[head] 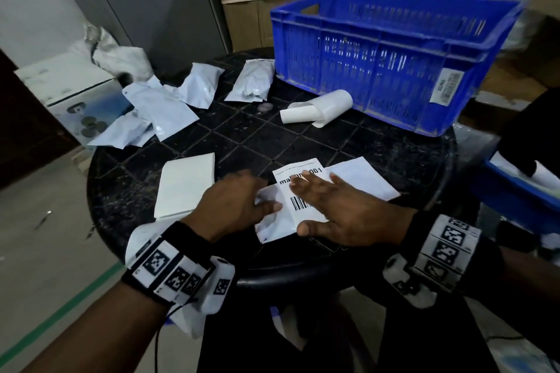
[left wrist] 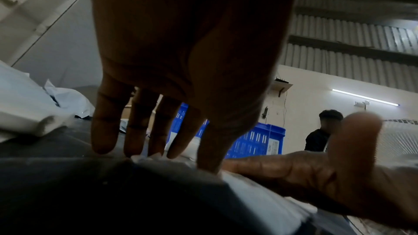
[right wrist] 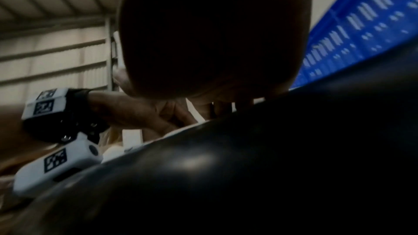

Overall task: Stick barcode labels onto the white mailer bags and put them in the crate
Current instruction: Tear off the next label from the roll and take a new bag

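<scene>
Both hands press a labelled mailer bag (head: pixel 274 221) near the blue crate (head: pixel 391 54)

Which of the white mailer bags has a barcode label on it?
The mailer bag under both hands at the table's near edge; those at the far left show none.

Your round black tabletop (head: pixel 378 157) carries a blue crate (head: pixel 391 54) at the far right, a curled strip of white backing paper (head: pixel 318 107) just before it, loose white mailer bags (head: pixel 169 100) at the far left — and a flat white stack (head: pixel 185 183), a labelled mailer bag (head: pixel 272 225) and a white sheet (head: pixel 363 177) along your near edge.
</scene>
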`<state>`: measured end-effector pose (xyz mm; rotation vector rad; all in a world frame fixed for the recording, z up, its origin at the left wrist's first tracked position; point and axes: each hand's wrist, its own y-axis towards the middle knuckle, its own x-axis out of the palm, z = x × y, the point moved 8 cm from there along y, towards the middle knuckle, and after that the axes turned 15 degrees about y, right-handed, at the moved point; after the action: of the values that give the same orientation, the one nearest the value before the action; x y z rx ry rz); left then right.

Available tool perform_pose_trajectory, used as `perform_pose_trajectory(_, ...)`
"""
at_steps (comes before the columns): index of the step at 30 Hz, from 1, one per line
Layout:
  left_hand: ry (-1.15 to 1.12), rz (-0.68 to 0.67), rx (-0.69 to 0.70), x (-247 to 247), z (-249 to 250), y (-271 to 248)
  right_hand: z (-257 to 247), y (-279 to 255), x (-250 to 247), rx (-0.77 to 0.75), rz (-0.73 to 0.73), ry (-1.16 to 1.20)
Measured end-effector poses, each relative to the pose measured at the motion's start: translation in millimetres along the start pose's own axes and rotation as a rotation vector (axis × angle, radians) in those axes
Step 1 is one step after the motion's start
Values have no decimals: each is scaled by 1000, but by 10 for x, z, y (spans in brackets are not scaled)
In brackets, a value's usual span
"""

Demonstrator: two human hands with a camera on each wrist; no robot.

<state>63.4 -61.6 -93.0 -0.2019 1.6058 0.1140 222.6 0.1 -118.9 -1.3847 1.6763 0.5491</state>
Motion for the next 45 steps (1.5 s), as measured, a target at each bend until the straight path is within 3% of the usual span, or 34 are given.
perform_pose_trajectory(6, -107, -44, -119, 11, -140, 65, 502, -205, -327, 102, 211, 79)
perform_pose_trajectory(13, -246, 138, -61, -471, -47, -64, 272, -236, -1079, -57, 465, 186)
perform_pose_trajectory(17, -317, 203, -33, -777, -58, -194, 131, -168, -1230, -121, 416, 355)
perform_pose_trajectory(21, -599, 231, -39, -784, -140, -331, 201, -194, -1170, -66, 417, 492)
perform_pose_trajectory(27, -909, 406, -229, -621, -377, -514, 87, -363, -1231, -80, 486, 726)
perform_pose_trajectory(30, -1064, 423, -278, -537, -358, -553, 22, -431, -1327, -53, 497, 746)
perform_pose_trajectory(39, -1197, 495, -255, -643, -355, -638, -148, -618, -1510, -46, 535, 605)
perform_pose_trajectory(42, -1284, 442, -228, -584, -279, -626, -156, -586, -1466, -75, 493, 640)
perform_pose_trajectory(45, -1040, 403, -327, -426, -259, -582, 18, -463, -1293, 3, 366, 690)
